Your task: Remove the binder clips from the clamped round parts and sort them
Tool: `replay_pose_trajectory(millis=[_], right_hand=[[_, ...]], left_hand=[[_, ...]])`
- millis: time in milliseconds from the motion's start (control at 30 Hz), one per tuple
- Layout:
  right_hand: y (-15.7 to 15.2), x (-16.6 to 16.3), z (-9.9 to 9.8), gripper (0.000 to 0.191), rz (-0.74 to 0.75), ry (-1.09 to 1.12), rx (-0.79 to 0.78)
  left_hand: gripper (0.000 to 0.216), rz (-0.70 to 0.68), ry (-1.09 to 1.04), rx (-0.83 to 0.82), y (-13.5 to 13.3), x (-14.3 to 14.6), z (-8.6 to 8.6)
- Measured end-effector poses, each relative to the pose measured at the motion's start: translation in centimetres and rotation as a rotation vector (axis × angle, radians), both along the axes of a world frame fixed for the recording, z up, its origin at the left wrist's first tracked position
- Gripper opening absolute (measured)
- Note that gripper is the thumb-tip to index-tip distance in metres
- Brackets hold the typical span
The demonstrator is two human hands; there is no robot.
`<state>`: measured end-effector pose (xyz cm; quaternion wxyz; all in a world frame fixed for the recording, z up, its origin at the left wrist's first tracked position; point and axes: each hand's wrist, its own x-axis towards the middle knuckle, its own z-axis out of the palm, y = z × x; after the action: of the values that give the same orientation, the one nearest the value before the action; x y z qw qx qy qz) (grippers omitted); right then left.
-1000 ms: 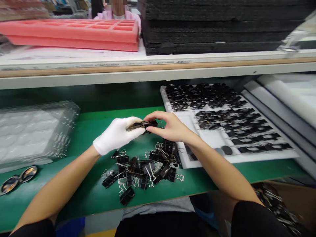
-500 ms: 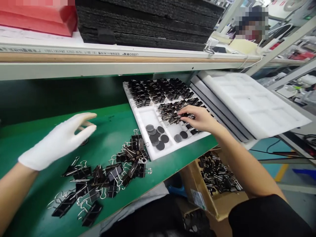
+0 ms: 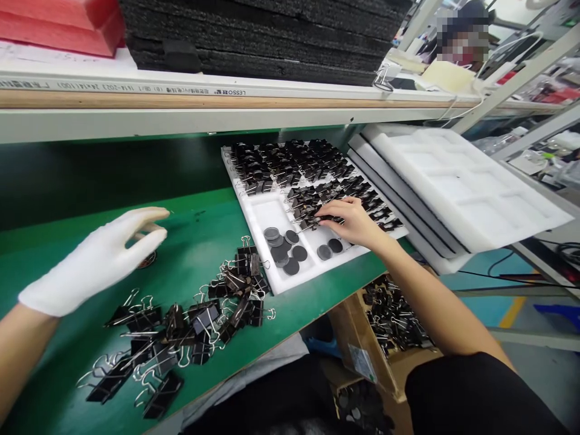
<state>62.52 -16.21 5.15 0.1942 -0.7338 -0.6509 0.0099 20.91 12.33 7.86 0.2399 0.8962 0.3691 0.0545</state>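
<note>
My left hand (image 3: 104, 254), in a white glove, hangs over the green table with thumb and fingers apart and nothing between them. A small round item (image 3: 148, 260) shows partly from under it. My right hand (image 3: 351, 220) is bare and reaches into a white foam tray (image 3: 254, 235). Its thumb and fingertips close on a binder clip (image 3: 312, 222) at the near end of a packed row; the fingers partly hide it. Several grey and black discs (image 3: 281, 249) lie loose in the tray's near compartments. Between my hands spreads a pile of black binder clips (image 3: 199, 323).
More foam trays (image 3: 489, 175) are stacked at the right. Below the table edge stands a cardboard box (image 3: 362, 338) of binder clips. A shelf (image 3: 181, 121) crosses above, bearing black foam sheets (image 3: 263, 39) and red foam (image 3: 58, 24). A person (image 3: 462, 36) is in the background.
My right hand has moved slightly left and nearer along the row of clips in the tray. My left hand stays open over the table. The view has shifted a little.
</note>
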Motion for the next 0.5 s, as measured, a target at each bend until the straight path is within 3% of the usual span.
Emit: replay_pose_trajectory(millis=[300,500], right_hand=[[-0.4,0.0,-0.9,0.018,0.011,0.014,0.081],[-0.4,-0.1,-1.6,0.023,-0.090,0.050,0.153]], left_hand=[[0.071,0.013,0.006,-0.003,-0.3,0.2,0.5],[0.068,0.028,0.037,-0.006,0.0,-0.1,0.0]])
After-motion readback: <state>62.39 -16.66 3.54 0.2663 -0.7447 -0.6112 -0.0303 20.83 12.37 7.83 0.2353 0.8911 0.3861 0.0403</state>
